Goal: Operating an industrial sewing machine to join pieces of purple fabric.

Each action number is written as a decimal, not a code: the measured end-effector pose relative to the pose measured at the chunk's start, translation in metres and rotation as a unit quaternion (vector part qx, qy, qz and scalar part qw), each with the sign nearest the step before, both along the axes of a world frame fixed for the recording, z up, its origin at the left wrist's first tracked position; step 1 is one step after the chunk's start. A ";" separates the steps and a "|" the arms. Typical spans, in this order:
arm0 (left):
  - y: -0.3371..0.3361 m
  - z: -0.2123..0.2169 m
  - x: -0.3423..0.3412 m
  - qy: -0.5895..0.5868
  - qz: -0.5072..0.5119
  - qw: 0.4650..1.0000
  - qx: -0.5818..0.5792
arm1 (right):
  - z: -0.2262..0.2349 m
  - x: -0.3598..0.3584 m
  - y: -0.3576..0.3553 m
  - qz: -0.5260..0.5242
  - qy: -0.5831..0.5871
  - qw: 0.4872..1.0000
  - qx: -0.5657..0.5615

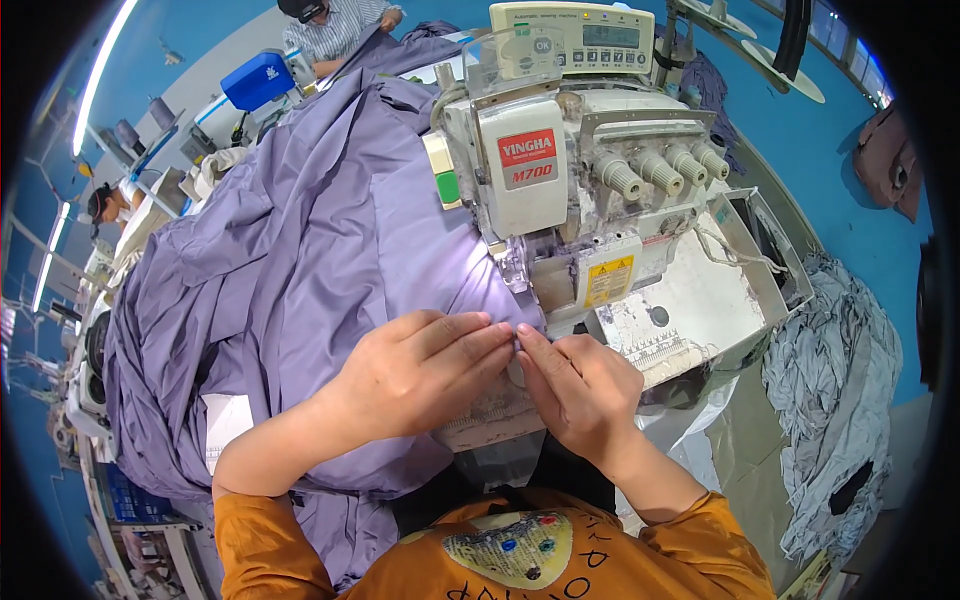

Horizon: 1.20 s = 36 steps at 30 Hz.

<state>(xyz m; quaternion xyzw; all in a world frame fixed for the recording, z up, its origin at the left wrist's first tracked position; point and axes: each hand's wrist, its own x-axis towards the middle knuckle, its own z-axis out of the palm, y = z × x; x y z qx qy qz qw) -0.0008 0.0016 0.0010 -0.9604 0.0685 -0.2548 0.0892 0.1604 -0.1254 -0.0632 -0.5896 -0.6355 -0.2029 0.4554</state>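
A large spread of purple-grey cloth (300, 270) lies over the table, its right edge running to the presser foot (514, 268) of a white overlock sewing machine (518, 215). Just in front of the foot, my left hand (425, 365) is closed, fingers together on the cloth's edge. My right hand (582, 390) pinches that same edge between thumb and curled fingers. The fingertips of both hands nearly meet, and they hide most of the held edge. A bright lamp lights the cloth beside the needle area.
A control box (605, 42) with a screen tops the machine. Thread tension knobs (660, 172) face me. An open white tray (790, 275) adjoins the machine bed. Pale grey cloth (835, 400) hangs heaped at right. Two other people work farther off, one person (340, 35) handling cloth.
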 end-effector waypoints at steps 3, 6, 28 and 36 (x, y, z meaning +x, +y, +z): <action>0.009 0.003 0.003 0.011 0.020 1.000 -0.009 | 0.005 0.003 0.005 -0.010 0.006 1.000 0.001; 0.021 0.010 0.009 0.023 0.045 0.998 -0.040 | 0.009 0.007 0.010 -0.038 -0.019 0.999 -0.032; 0.072 -0.035 -0.075 -0.172 0.459 0.871 -0.016 | -0.006 -0.032 0.019 0.248 -0.001 0.966 -0.076; -0.001 -0.070 -0.156 0.000 0.269 0.871 -0.412 | 0.000 -0.094 0.044 0.297 -0.037 0.899 -0.321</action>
